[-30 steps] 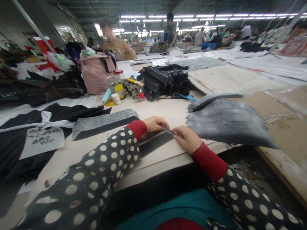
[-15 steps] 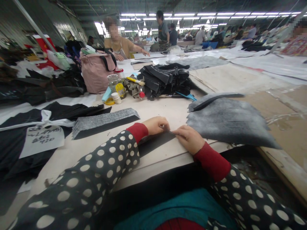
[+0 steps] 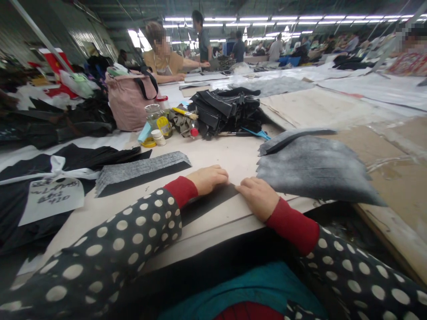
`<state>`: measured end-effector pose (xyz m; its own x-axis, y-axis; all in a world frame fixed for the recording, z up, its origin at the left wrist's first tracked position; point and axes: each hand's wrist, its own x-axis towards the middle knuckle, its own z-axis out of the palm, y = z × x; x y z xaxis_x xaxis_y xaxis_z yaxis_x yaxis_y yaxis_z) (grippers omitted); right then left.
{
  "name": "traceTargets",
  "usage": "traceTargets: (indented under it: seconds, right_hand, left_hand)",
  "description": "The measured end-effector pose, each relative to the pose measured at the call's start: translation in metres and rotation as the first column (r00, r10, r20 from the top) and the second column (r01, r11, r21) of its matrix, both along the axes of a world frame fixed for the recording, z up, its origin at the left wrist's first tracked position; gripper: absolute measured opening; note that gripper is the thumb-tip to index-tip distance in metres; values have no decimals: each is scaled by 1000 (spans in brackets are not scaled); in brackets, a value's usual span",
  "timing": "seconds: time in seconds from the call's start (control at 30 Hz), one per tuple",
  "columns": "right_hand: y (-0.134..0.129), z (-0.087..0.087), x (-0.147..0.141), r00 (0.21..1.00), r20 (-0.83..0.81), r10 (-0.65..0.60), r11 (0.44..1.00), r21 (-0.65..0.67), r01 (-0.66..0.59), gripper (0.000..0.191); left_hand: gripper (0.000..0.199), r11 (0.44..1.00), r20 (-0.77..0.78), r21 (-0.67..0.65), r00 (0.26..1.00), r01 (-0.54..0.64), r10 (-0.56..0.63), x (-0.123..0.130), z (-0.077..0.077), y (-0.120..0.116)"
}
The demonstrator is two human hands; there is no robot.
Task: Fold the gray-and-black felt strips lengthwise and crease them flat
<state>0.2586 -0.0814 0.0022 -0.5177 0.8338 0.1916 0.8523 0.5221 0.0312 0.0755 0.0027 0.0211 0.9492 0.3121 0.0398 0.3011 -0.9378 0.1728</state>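
A narrow black fabric strip (image 3: 207, 205) lies slantwise on the pale tabletop in front of me. My left hand (image 3: 209, 179) bends over its far edge, fingers together and pressed on the cloth. At the strip's right end, my right hand (image 3: 259, 198) pinches the corner between thumb and fingers; the fingertips are partly hidden. To the left is a neat fanned stack of grey-backed black strips (image 3: 143, 171). Beyond my right hand, a fanned pile of larger grey fabric pieces (image 3: 313, 166) rests on the table.
A tied black fabric bundle with a handwritten label (image 3: 51, 198) lies at left. Farther back are a pink bag (image 3: 128, 100), a glass jar (image 3: 152, 112), a yellow-handled brush (image 3: 183, 112) and a heap of dark cloth pieces (image 3: 223, 111). A co-worker (image 3: 163, 58) leans over the table.
My left hand has moved slightly left along the strip, its fingers lowered from a raised pinch onto the cloth. My right hand stays at the strip's end, its fingers more curled.
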Motion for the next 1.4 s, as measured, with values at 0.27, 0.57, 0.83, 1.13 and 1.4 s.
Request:
traceTargets:
  seconds: [0.27, 0.57, 0.83, 1.13, 1.4]
  right_hand:
    - [-6, 9, 8, 1000, -16, -19, 997, -80, 17, 24]
    - [45, 28, -8, 965, -100, -244, 831, -535, 155, 28]
    - [53, 21, -7, 879, -241, -412, 611, -788, 70, 27]
    - [32, 2, -7, 863, -454, -222, 913, -408, 20, 22]
    - [29, 2, -4, 856, -443, -267, 919, -383, 89, 23]
  left_hand:
    - [25, 994, -62, 30, 992, -106, 108, -6, 5, -4]
    - [46, 922, -55, -33, 922, -385, 383, -7, 7, -21]
    - [43, 922, -37, -20, 922, -387, 386, -8, 3, -24]
    - [29, 842, 27, -320, 884, -434, 466, -4, -3, -12]
    - [29, 777, 51, -452, 857, -438, 513, 5, 1, -11]
